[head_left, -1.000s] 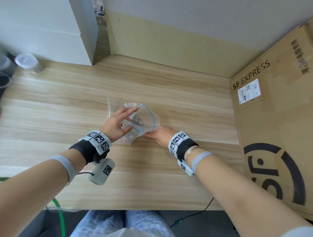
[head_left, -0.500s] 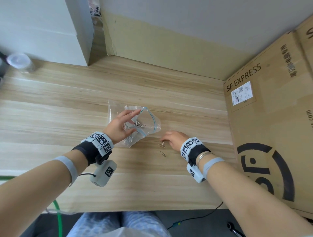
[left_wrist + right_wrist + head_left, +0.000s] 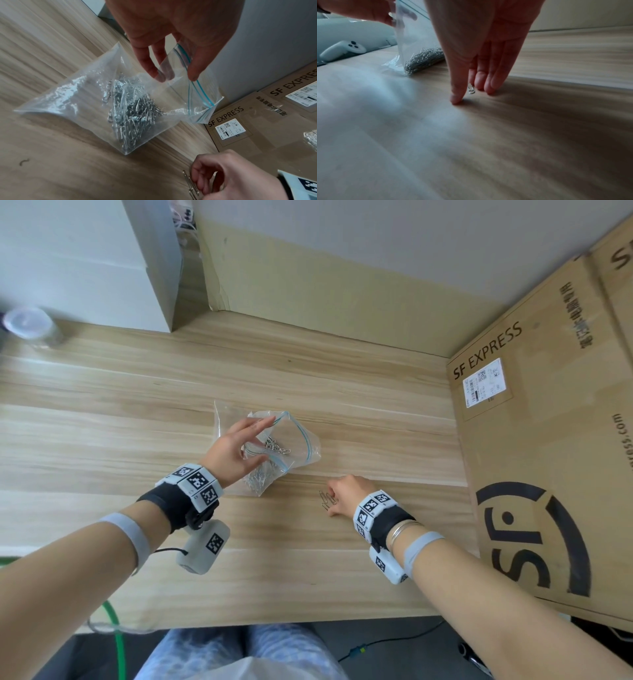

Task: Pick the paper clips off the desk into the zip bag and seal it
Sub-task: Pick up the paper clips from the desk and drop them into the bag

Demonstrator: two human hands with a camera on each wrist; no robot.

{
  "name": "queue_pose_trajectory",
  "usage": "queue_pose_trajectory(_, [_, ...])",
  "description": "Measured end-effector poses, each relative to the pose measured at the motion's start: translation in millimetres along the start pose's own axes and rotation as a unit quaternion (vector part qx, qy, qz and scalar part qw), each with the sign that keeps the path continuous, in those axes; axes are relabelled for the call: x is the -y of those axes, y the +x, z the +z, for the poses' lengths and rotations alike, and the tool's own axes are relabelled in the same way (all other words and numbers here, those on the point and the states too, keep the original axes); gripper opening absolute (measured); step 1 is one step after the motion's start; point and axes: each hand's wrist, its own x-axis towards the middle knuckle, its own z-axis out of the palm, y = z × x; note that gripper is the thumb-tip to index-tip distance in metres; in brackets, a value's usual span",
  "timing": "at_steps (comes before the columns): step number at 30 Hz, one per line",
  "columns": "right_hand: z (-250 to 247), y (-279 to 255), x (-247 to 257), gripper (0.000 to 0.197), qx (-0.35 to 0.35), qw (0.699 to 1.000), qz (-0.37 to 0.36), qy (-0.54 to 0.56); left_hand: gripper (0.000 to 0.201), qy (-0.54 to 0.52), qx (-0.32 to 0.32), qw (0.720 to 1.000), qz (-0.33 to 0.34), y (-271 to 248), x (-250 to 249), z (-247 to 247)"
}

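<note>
A clear zip bag (image 3: 301, 446) (image 3: 85, 101) (image 3: 412, 40) with a blue seal strip lies mid-desk, its mouth gaping to the right. Inside it is a heap of silver paper clips (image 3: 274, 445) (image 3: 133, 115) (image 3: 424, 56). My left hand (image 3: 236, 450) (image 3: 173, 74) pinches the bag's upper rim between thumb and fingers and lifts it. To the right of the bag, my right hand (image 3: 334, 501) (image 3: 202, 185) (image 3: 471, 93) has its curled fingertips on the desk. It pinches a loose paper clip (image 3: 325, 497) (image 3: 189, 181) (image 3: 471, 88); a second clip lies right beside it.
A big SF EXPRESS cardboard box (image 3: 548, 440) walls off the desk's right side. A white cabinet (image 3: 85, 261) and a clear lidded cup (image 3: 29, 325) stand at the back left. A white controller (image 3: 342, 48) lies beyond the bag. The desk's front edge runs close to my lap.
My right hand has left the bag's mouth and moved right and nearer to me, down onto the loose clips. My left hand still holds the bag's rim up.
</note>
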Motion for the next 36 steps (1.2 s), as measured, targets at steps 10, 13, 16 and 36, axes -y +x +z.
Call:
queue_pose_trajectory(10, [-1, 4, 4, 0.015, 0.012, 0.999, 0.004, 0.046, 0.068, 0.012, -0.006, 1.000, 0.001, -2, 2, -2])
queue_pose_trajectory(13, [-2, 7, 6, 0.009, 0.026, 0.999, 0.001, 0.047, 0.068, 0.010, -0.009, 1.000, -0.002, -3, 3, -1])
queue_pose_trajectory(16, [-1, 8, 7, 0.014, 0.021, 0.999, -0.008, 0.049, 0.068, 0.006, -0.011, 1.000, -0.004, -3, 3, -1])
queue_pose_trajectory(36, [-17, 31, 23, 0.018, -0.094, 0.988, 0.006, 0.125, 0.071, -0.007, -0.019, 0.998, -0.061, -13, 13, -24])
